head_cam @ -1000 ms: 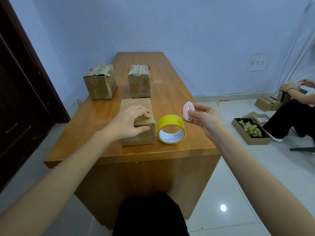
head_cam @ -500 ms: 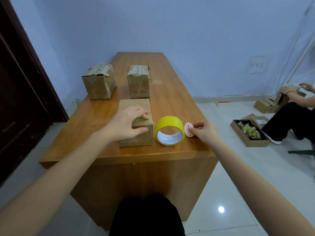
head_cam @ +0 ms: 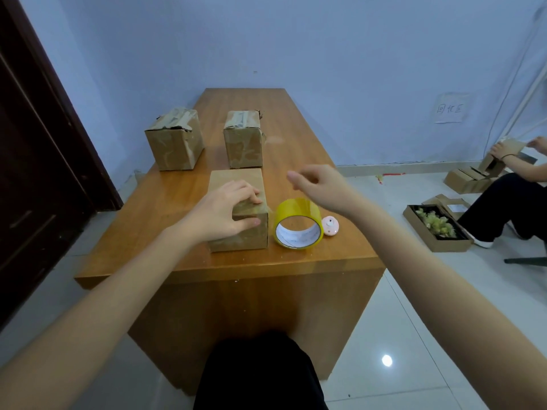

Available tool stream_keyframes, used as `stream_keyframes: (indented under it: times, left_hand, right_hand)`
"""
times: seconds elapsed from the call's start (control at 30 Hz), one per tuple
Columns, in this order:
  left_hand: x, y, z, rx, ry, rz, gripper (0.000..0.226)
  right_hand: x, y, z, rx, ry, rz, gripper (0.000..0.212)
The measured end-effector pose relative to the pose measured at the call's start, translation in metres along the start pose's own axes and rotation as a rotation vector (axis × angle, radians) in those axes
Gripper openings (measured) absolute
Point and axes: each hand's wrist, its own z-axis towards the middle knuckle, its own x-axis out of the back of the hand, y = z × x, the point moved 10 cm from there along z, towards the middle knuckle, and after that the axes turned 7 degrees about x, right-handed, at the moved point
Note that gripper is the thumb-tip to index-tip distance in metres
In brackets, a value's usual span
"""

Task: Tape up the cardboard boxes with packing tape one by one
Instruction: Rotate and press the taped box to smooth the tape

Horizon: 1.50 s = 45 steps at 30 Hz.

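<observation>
Nearest on the wooden tabletop [head_cam: 296,137], a plain brown cardboard box [head_cam: 236,184] sits beside an upright yellow packing-tape roll [head_cam: 297,223]. Left hand [head_cam: 225,211] grips its front top edge, fingers curled; right hand [head_cam: 322,184] hovers above the roll, fingers loosely bent, holding nothing.

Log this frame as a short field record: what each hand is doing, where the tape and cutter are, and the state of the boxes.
left hand: left hand grips the near corner of the nearest box
right hand: right hand raised above the table, fingers loose, holding nothing
tape: yellow tape roll stands on edge just right of the nearest box
cutter: small pink cutter lies on the table right of the roll
far boxes: far left box and far middle box, both with tape on top
background: a second person sits on the floor handling cardboard
</observation>
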Motion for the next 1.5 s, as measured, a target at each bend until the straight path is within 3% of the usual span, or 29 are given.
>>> stream_keyframes:
  times: [0.1,0.2,0.33,0.4,0.53,0.8,1.3,1.5]
  left_hand:
    - [0.001,0.001,-0.001,-0.006,-0.006,-0.008,0.029]
    - [0.001,0.001,-0.001,0.002,-0.015,-0.018,0.028]
    - [0.000,-0.003,-0.001,0.014,-0.032,-0.025,0.026]
    - [0.000,-0.005,-0.002,0.016,-0.050,-0.035,0.026]
    - [0.000,-0.004,-0.004,0.015,-0.072,-0.040,0.025]
    - [0.001,-0.008,-0.006,0.042,-0.073,-0.056,0.026]
    - [-0.002,-0.010,-0.006,0.031,-0.078,-0.045,0.025]
    - [-0.001,-0.009,-0.005,0.034,-0.068,-0.058,0.023]
  right_hand:
    - [-0.037,-0.014,0.009,-0.002,-0.263,-0.237,0.040]
    - [-0.057,-0.007,0.006,-0.084,-0.447,-0.174,0.049]
    - [-0.048,-0.003,-0.002,-0.112,-0.480,-0.135,0.031]
    - [-0.050,0.002,-0.009,-0.161,-0.504,-0.102,0.036]
    - [-0.056,0.006,-0.015,-0.249,-0.441,-0.069,0.053]
    - [-0.044,-0.009,-0.025,-0.160,-0.222,-0.002,0.022]
    - [-0.037,0.001,-0.056,-0.296,-0.037,0.096,0.020]
    - [-0.024,0.013,-0.071,-0.346,0.022,0.303,0.022]
